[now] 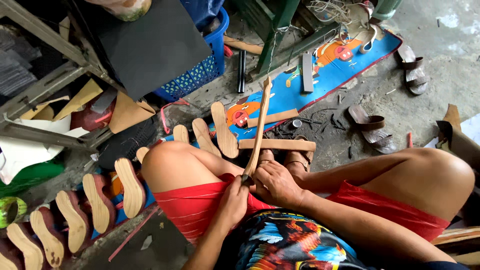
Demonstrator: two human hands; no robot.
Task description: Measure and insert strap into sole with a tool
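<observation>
i sit on the floor with my knees spread, and both my hands meet in my lap at the near end of a long tan sole strip [259, 131]. my left hand [232, 204] has its fingers closed around the strip's dark lower tip; my right hand [276, 183] presses its fingers shut against the same end from the other side. the strip rises away from me, slightly tilted, crossing over a flat tan strip [277, 144] that lies across my feet.

under it all lies a blue printed mat [320, 80] with orange and red cartoon shapes, long and rectangular, edged in red. a row of tan soles [75, 220] stands on edge along my left side, curving toward the mat. past my left knee a blue plastic basket [200, 75] sits half hidden by a black sheet [150, 45]. tan card pieces [125, 115] lean under a metal rack [45, 85]. on the concrete to my right lie brown sandals [372, 127], and another pair [412, 70] farther off.
</observation>
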